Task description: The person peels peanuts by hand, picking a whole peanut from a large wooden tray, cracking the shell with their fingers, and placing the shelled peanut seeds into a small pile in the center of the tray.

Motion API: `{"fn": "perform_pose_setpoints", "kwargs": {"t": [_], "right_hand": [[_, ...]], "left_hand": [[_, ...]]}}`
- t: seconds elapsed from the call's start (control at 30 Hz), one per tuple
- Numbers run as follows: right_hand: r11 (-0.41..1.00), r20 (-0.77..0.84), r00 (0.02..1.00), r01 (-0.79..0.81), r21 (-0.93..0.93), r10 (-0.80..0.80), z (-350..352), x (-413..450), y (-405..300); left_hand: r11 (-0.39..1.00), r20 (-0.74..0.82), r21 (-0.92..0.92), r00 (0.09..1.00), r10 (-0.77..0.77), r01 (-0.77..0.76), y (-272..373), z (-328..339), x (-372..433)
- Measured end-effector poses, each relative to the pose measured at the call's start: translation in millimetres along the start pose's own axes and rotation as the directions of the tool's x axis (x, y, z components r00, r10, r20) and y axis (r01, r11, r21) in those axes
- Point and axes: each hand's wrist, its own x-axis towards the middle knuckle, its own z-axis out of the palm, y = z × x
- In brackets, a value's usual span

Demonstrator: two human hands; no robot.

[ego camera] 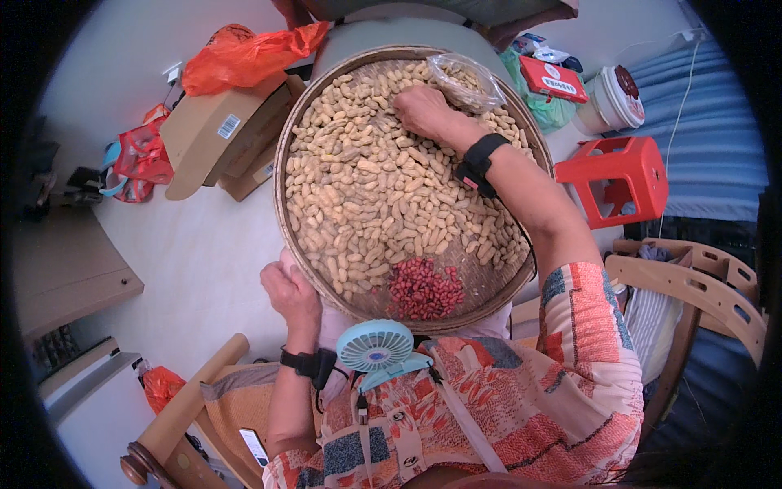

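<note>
A large round woven tray with a raised rim (pixel 282 183) lies before me, spread with unshelled peanuts (pixel 366 183). Near its close edge sits a pile of shelled red-skinned peanuts (pixel 426 288). My right hand (pixel 421 111) reaches over the far part of the tray, fingers bent down at the peanuts; whether it grips one is hidden. Just right of it rests a clear plastic container or bag (pixel 467 82) with peanuts or shells in it. My left hand (pixel 290 287) is curled beside the tray's left rim; its fingertips are hidden, and no held thing shows.
A light blue fan (pixel 376 345) hangs at my chest. To the right stand a red plastic stool (pixel 635 180) and a white bucket (pixel 611 101). Cardboard boxes (pixel 208 128) with a red plastic bag (pixel 244 61) are at the left. A phone (pixel 253 446) lies on the seat.
</note>
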Motion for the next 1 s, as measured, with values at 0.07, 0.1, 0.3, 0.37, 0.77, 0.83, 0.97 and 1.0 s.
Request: {"fn": "perform_pose_setpoints", "kwargs": {"t": [0.07,0.1,0.3,0.37,0.77,0.83,0.97,1.0], "right_hand": [[0.997,-0.15,0.988,0.036,0.076,-0.024,4.3,-5.9,1.8],[0.937,-0.192,0.981,0.038,0.347,0.032,-0.9,-11.2,-8.5],[0.409,-0.048,0.978,-0.041,0.912,0.205,-31.0,-70.1,-62.7],[0.204,0.014,0.975,-0.06,0.977,0.222,-36.4,-89.4,-75.0],[0.257,-0.296,0.931,0.239,0.936,0.212,-49.7,-172.5,-150.3],[0.245,-0.323,0.926,0.272,0.931,0.197,-47.0,-179.6,-156.3],[0.047,-0.273,0.949,0.269,0.962,0.157,-60.8,-195.1,-167.3],[0.009,-0.186,0.969,0.187,0.982,0.165,-67.2,-200.2,-167.8]], "left_hand": [[1.0,-0.01,-0.007,1.0,0.01,-0.01,4.6,-0.8,0.1],[1.0,-0.014,-0.002,1.0,0.003,-0.003,2.4,-2.2,-1.7],[0.999,-0.05,-0.017,0.998,0.036,-0.037,-1.4,0.5,-4.7],[0.998,-0.054,0.012,0.996,0.069,-0.068,-0.7,-0.2,-6.4],[0.542,0.407,-0.798,0.898,0.165,0.262,134.9,-38.2,-12.5],[0.533,0.412,-0.807,0.889,0.201,0.254,139.3,-35.4,-15.8],[0.461,0.39,-0.848,0.897,0.208,0.262,139.4,-34.9,-27.5],[0.463,0.391,-0.847,0.895,0.212,0.26,141.3,-35.0,-31.0]]}}
